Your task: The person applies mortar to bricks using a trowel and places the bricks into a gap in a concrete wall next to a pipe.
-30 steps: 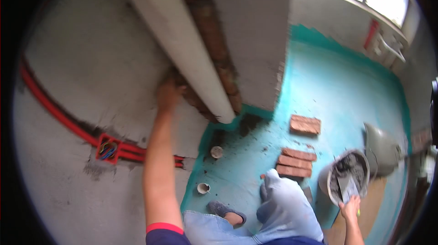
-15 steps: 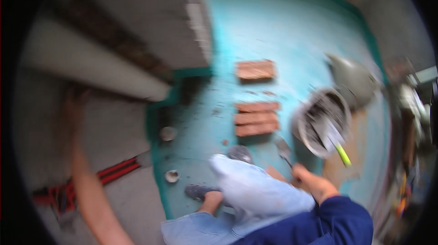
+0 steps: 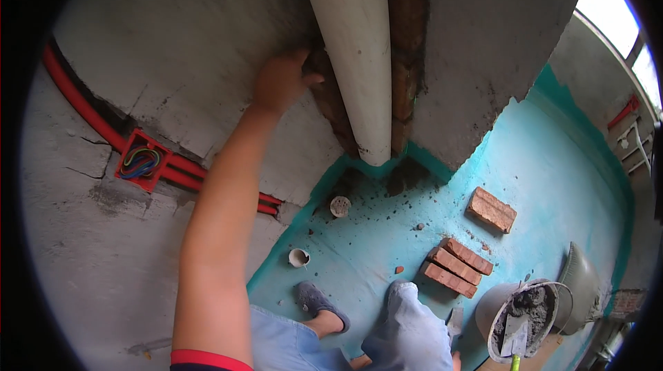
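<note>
My left hand [image 3: 282, 83] reaches up to the grey wall, beside a strip of exposed brick [image 3: 330, 105] left of a white vertical pipe [image 3: 359, 60]. Its thumb and a finger are spread apart, and I see nothing held between them. At the lower edge only a sliver of my right hand [image 3: 456, 361] shows, behind my knee. Just above it is the blade of a small trowel [image 3: 454, 321]; the handle and the grip on it are mostly hidden.
A mortar bucket [image 3: 487, 316] with a green-handled trowel [image 3: 516, 335] stands right, before a greyish sack [image 3: 579, 288]. Several red bricks [image 3: 457, 265] lie on the turquoise floor. Two pipe stubs [image 3: 299, 258] rise near the wall. A red wiring box [image 3: 143, 161] sits left.
My view has swung left and up toward the pipe and wall, so the bricks and bucket sit lower right. The right hand, earlier plainly around the trowel handle, is now mostly out of frame.
</note>
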`<state>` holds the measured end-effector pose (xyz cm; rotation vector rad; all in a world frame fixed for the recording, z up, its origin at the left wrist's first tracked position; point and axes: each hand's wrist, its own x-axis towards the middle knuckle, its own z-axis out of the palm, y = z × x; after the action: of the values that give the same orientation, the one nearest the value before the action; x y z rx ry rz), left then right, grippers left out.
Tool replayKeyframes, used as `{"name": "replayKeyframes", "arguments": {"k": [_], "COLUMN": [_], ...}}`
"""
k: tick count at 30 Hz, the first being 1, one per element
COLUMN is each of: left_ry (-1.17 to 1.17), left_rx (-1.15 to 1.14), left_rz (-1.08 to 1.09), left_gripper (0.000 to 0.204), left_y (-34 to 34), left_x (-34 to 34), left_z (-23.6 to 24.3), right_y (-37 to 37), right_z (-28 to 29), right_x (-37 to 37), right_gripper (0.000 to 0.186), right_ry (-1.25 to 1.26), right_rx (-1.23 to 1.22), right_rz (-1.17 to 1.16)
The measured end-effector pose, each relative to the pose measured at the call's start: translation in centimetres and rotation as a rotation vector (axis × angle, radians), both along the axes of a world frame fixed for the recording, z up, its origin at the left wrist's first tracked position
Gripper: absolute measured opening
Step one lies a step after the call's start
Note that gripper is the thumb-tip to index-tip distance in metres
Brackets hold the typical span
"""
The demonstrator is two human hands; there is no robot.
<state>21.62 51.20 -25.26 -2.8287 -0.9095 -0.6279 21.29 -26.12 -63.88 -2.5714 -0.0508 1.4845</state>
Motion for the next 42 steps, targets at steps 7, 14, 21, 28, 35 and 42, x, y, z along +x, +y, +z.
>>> {"name": "replayKeyframes", "arguments": {"k": [7,14,21,28,35,42], "left_ry": [-0.013,-0.009,-0.038,-0.070,-0.041,-0.095], "left_rx": [0.003,0.007,0.034,0.068,-0.015,0.057], "left_rz": [-0.011,-0.010,-0.030,-0.090,-0.042,-0.043], "left_gripper": [0.062,0.058,0.057,0.057,0.058,0.060], "left_y": [-0.2,-0.2,-0.6,0.1,0.0,-0.5], "left_x": [0.8,0.4,0.3,0.7,0.7,0.9], "left_z": [0.2,0.4,0.3,-0.1,0.3,-0.1], "right_y": [1.9,24.3,41.7,49.8,50.0,49.4], "right_z": [9.7,23.6,24.3,24.7,25.1,26.3], "right_x": [1.5,9.2,10.8,13.3,13.3,12.5], "right_gripper": [0.030,0.023,0.022,0.024,0.026,0.026], "right_ry": [-0.233,-0.298,-0.526,-0.650,-0.656,-0.653], "right_rx": [0.472,0.780,1.032,0.909,0.920,0.952], "right_rz": [0.177,0.381,0.833,0.689,0.672,0.653]}}
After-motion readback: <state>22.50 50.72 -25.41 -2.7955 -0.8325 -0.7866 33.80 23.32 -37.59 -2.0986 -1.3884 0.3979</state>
